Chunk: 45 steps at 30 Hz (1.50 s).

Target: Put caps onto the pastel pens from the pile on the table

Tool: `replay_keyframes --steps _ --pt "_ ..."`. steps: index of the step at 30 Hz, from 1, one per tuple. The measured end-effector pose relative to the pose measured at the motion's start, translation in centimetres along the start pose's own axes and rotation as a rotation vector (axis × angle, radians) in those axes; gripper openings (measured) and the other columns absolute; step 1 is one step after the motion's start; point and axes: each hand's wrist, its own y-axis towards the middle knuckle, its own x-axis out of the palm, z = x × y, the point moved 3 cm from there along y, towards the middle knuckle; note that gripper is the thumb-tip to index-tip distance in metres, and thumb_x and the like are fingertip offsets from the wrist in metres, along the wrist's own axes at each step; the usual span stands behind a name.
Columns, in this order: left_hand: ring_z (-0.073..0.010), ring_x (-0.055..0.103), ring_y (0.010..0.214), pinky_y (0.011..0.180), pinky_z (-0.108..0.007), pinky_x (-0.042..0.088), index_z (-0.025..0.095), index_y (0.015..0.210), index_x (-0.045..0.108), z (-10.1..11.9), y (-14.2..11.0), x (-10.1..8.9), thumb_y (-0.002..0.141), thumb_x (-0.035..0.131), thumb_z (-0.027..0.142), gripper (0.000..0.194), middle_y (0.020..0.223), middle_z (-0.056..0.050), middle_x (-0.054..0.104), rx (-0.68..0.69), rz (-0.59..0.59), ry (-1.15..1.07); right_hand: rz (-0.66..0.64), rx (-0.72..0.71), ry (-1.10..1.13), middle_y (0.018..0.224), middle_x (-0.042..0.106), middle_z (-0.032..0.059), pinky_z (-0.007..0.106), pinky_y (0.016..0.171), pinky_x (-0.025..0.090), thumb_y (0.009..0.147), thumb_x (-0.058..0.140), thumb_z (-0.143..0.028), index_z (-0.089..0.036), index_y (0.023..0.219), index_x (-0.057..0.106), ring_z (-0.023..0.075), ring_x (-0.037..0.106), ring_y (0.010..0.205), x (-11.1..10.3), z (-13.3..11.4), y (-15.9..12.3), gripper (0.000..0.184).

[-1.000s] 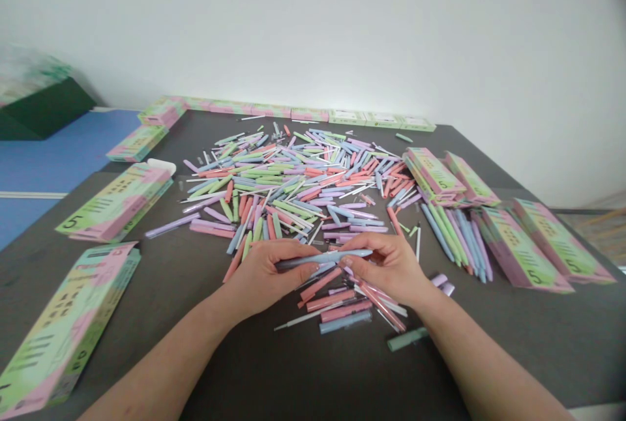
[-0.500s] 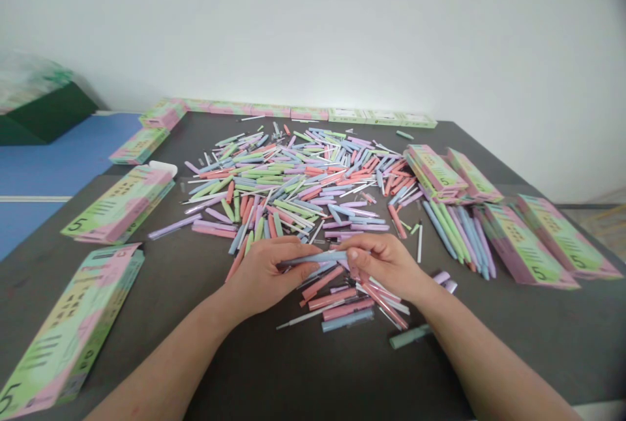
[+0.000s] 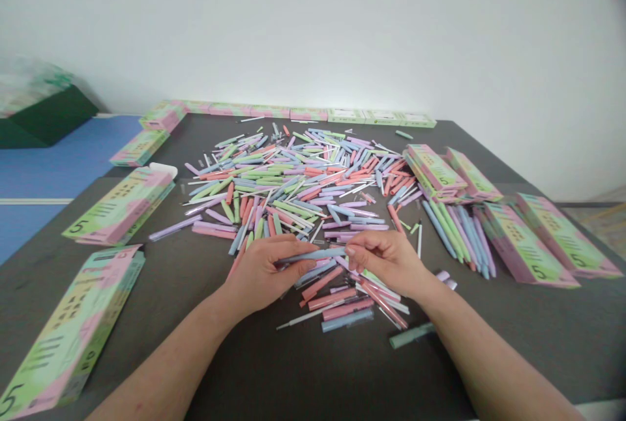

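A pale blue pen (image 3: 313,255) lies across my two hands, just above the tabletop. My left hand (image 3: 267,272) holds its left part in the fingers, and my right hand (image 3: 386,264) pinches its right end between fingertips and thumb. Under and around my hands lie loose pen barrels in pink, coral and blue, with thin white refills (image 3: 303,317). A large heap of pastel pens and refills (image 3: 293,186) spreads beyond my fingers. A sage green pen barrel (image 3: 411,336) rests below my right wrist.
The dark grey table (image 3: 235,369) carries flat pastel boxes marked 5 at left (image 3: 73,330) and right (image 3: 531,245), plus a row along the back edge (image 3: 293,113). Sorted pens (image 3: 452,235) lie at right. A blue floor and dark green box (image 3: 49,118) show beyond the left edge.
My right hand has moved left toward my left hand, and less of the blue pen shows between them. The heap and boxes stay in place, apart from a slight shift of view.
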Motion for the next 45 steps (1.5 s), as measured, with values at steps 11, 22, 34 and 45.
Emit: replay_keyframes --steps 11,22,34,45 --pt "-0.0091 0.058 0.064 0.059 -0.02 0.042 0.019 0.103 0.074 -1.1 -0.3 0.1 0.085 0.066 0.021 0.02 0.074 0.001 0.063 -0.051 -0.018 0.015 0.06 -0.082 0.008 0.089 0.068 0.0035 0.023 0.063 0.048 0.078 0.07 -0.025 -0.019 0.099 0.062 0.0131 0.061 0.071 -0.6 -0.1 0.0 0.024" --pt "-0.0096 0.055 0.061 0.056 -0.021 0.04 0.02 0.105 0.073 -1.1 -0.5 0.1 0.086 0.065 0.024 0.021 0.071 0.0 0.06 -0.005 -0.001 0.055 0.015 -0.041 -0.102 0.06 0.063 0.0021 0.023 0.055 0.041 0.094 0.049 -0.036 -0.015 0.064 0.062 0.0116 0.056 0.056 -0.1 0.1 0.2 0.039" --pt "-0.0118 0.059 0.068 0.061 -0.023 0.041 0.02 0.109 0.07 -0.7 -0.3 0.0 0.091 0.056 0.03 0.025 0.079 -0.001 0.064 -0.043 -0.068 0.133 0.159 -0.173 -0.135 0.09 0.072 0.0065 0.031 0.079 0.052 0.082 0.067 -0.027 -0.019 0.095 0.069 0.0194 0.067 0.085 0.0 0.1 0.2 0.015" --pt "-0.0127 0.059 0.069 0.062 -0.024 0.043 0.017 0.105 0.071 -1.1 -0.4 0.4 0.091 0.057 0.023 0.021 0.078 -0.003 0.063 0.038 -0.028 0.117 0.047 -0.075 -0.177 0.061 0.058 0.0003 0.024 0.055 0.038 0.092 0.052 -0.038 -0.015 0.073 0.065 0.0124 0.051 0.059 0.5 0.2 0.3 0.032"
